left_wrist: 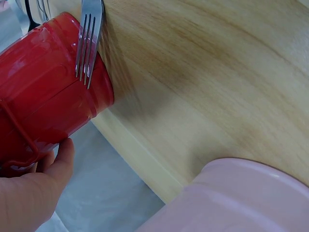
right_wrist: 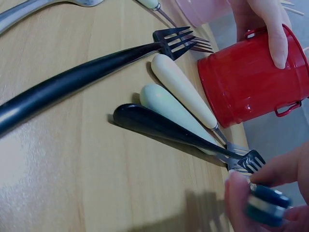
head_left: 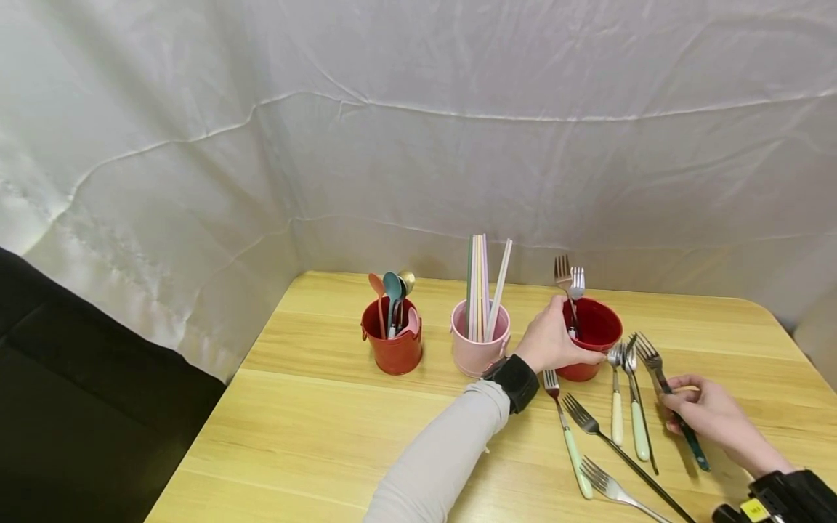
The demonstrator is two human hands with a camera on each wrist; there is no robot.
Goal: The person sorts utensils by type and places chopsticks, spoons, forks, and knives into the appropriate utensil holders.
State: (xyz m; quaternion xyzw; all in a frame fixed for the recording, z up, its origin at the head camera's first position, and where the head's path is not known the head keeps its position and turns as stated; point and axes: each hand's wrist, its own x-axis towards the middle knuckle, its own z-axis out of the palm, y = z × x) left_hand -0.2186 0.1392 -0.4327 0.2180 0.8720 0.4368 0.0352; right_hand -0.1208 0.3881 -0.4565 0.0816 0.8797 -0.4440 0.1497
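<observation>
My left hand (head_left: 554, 341) grips the side of a red cup (head_left: 596, 327) that holds two upright forks (head_left: 570, 280). In the left wrist view its thumb (left_wrist: 59, 164) presses the red cup (left_wrist: 43, 96), and fork tines (left_wrist: 88, 38) lie across the cup's rim. My right hand (head_left: 702, 410) holds a fork with a dark blue handle (head_left: 694, 447), tines pointing away toward the cup. The right wrist view shows the fingertips (right_wrist: 239, 195) pinching that blue handle (right_wrist: 266, 205). The red cup (right_wrist: 246, 82) stands just beyond, with a left-hand finger (right_wrist: 276, 36) on it.
Several forks lie on the wooden table (head_left: 327, 407) between my hands: cream handle (head_left: 617, 418), pale green handle (head_left: 639, 428), another green one (head_left: 575, 454), black handle (head_left: 628, 461). A pink cup (head_left: 480, 345) holds chopsticks. A second red cup (head_left: 394, 341) holds spoons. White cloth backs the table.
</observation>
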